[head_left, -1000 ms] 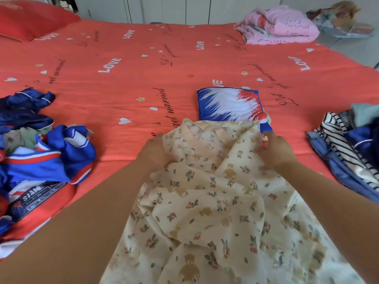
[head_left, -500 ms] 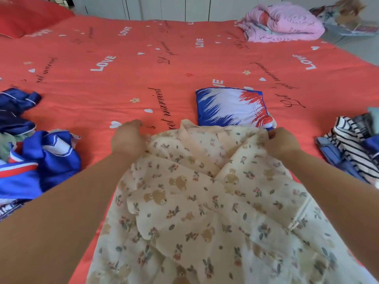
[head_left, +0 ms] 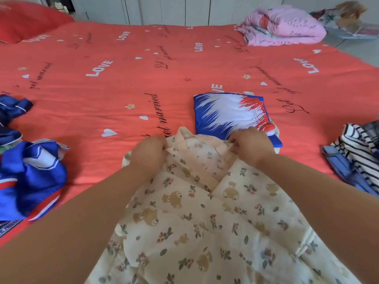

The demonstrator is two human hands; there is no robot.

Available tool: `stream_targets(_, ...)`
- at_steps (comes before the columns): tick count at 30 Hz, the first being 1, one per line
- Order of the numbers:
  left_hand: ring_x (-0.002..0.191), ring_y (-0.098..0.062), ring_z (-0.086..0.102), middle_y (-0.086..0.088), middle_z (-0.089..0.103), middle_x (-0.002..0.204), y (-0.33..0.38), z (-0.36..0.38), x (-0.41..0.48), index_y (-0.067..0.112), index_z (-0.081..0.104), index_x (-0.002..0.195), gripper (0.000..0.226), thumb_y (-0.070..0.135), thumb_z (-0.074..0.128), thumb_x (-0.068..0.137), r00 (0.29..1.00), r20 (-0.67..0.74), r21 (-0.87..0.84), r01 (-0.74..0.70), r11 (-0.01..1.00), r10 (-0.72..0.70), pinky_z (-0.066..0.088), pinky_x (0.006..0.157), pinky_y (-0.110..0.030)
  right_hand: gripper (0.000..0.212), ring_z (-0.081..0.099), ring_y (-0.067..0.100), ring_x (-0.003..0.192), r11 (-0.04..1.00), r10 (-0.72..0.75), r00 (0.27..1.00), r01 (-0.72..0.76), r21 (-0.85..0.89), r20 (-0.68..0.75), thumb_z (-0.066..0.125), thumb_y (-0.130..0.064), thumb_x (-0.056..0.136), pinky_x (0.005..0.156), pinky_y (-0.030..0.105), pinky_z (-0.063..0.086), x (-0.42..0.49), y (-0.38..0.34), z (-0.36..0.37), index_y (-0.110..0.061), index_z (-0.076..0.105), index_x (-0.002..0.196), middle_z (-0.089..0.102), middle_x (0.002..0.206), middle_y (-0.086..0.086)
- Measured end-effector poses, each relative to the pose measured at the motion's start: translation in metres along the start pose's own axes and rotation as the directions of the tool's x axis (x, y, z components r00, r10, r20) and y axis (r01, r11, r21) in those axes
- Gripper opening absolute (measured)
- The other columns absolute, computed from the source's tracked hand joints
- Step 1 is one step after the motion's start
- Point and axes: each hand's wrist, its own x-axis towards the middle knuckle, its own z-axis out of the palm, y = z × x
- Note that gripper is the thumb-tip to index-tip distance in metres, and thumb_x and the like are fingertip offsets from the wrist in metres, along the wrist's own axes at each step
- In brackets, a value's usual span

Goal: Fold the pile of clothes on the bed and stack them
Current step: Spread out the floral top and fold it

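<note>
Bear-print shirt (head_left: 184, 212) lay spread on the bed (head_left: 98, 99) in front of us, its collar just beside the folded blue, white and red garment (head_left: 225, 115). We held both forearms stretched forward, and our left hand (head_left: 148, 154) and right hand (head_left: 251, 145) each pinched the collar with curled fingers (head_left: 233, 148). Half a second earlier our hands had gripped the shirt wider apart; they had since drawn together at the neckline.

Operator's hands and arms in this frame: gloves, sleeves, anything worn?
Nothing worn shows: the left hand and right hand are ungloved, no rings or watch visible; the left forearm and right forearm are uncovered to the frame edge, no sleeve.
</note>
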Motion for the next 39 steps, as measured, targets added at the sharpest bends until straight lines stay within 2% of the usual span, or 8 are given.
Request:
stream_targets(6,0.093,-0.027,0.057,-0.01,0.067,0.095,0.001,-0.024,0.031,0.006,0.07,0.092,0.02,0.003,0.053,0.082,0.996,-0.089,-0.071,0.013,0.997,-0.02,0.038,0.07,-0.026,0.005,0.055,0.021,0.088,0.962,0.091,0.994,-0.104,0.251,0.064,0.062,-0.017,0.082,0.065,0.025,0.038,0.019,0.01,-0.017,-0.019,0.058,0.082,0.056,0.083,-0.001)
stream_targets(16,0.097,-0.041,0.054,-0.025,0.053,0.105,-0.002,-0.041,0.076,-0.001,0.05,0.108,0.018,0.003,0.045,0.091,0.985,-0.15,0.165,-0.061,0.984,0.086,0.042,0.077,-0.043,0.014,0.056,0.034,0.09,0.89,0.36,0.919,-0.287,0.354,-0.16,0.049,-0.015,0.091,0.068,0.035,0.04,0.046,0.041,-0.025,-0.009,0.053,0.103,0.063,0.097,0.018)
stream_targets(19,0.103,-0.038,0.053,-0.02,0.054,0.11,-0.01,-0.027,0.072,0.002,0.053,0.115,0.028,0.015,0.055,0.091,0.985,-0.171,0.013,0.002,1.0,0.0,0.041,0.083,-0.039,0.019,0.057,0.034,0.091,0.874,0.351,0.928,-0.278,0.399,-0.124,0.054,-0.019,0.091,0.069,0.035,0.039,0.044,0.042,-0.013,-0.009,0.052,0.107,0.064,0.094,0.016)
stream_targets(22,0.107,-0.031,0.057,-0.013,0.061,0.112,-0.026,-0.021,0.062,0.008,0.049,0.127,0.057,0.046,0.057,0.086,0.976,-0.04,-0.234,0.199,0.952,-0.214,0.04,0.086,-0.032,0.033,0.056,0.032,0.094,0.849,0.347,0.937,-0.293,0.44,-0.047,0.054,-0.037,0.09,0.072,0.033,0.039,0.038,0.046,-0.012,-0.01,0.055,0.108,0.063,0.099,0.011)
stream_targets(26,0.112,-0.028,0.053,-0.009,0.059,0.118,-0.045,-0.023,0.043,0.008,0.052,0.124,0.054,0.041,0.063,0.084,0.952,0.218,-0.012,0.222,0.975,-0.214,0.036,0.081,-0.028,0.024,0.046,0.023,0.083,0.902,0.261,0.961,-0.275,0.331,0.087,0.056,-0.035,0.089,0.069,0.028,0.032,0.029,0.056,-0.018,-0.013,0.058,0.097,0.057,0.092,0.005)
stream_targets(29,0.1,-0.037,0.054,-0.025,0.062,0.106,-0.045,-0.034,0.043,-0.004,0.063,0.1,0.023,0.015,0.055,0.09,0.984,-0.004,0.008,0.179,0.984,-0.179,0.033,0.071,-0.032,0.011,0.042,0.026,0.078,0.941,0.267,0.963,-0.255,0.223,-0.023,0.049,-0.016,0.091,0.064,0.03,0.029,0.029,0.06,-0.024,-0.008,0.057,0.088,0.061,0.096,0.019)
stream_targets(33,0.089,-0.044,0.054,-0.035,0.059,0.097,-0.042,-0.048,0.054,-0.01,0.059,0.089,0.018,0.005,0.048,0.091,0.948,-0.261,-0.083,0.168,0.982,-0.184,0.028,0.065,-0.034,0.02,0.044,0.029,0.078,0.927,0.315,0.939,-0.274,0.255,-0.136,0.047,-0.013,0.094,0.065,0.032,0.033,0.037,0.056,-0.031,-0.002,0.059,0.105,0.058,0.101,0.025)
stream_targets(39,0.102,-0.034,0.057,-0.014,0.061,0.107,-0.047,-0.031,0.043,0.002,0.061,0.11,0.033,0.028,0.056,0.091,0.94,0.066,-0.301,0.338,0.892,-0.334,0.045,0.086,-0.038,0.035,0.054,0.033,0.081,0.9,0.294,0.956,-0.267,0.344,-0.027,0.041,-0.035,0.097,0.063,0.031,0.03,0.028,0.064,-0.011,-0.005,0.056,0.088,0.06,0.083,0.017)
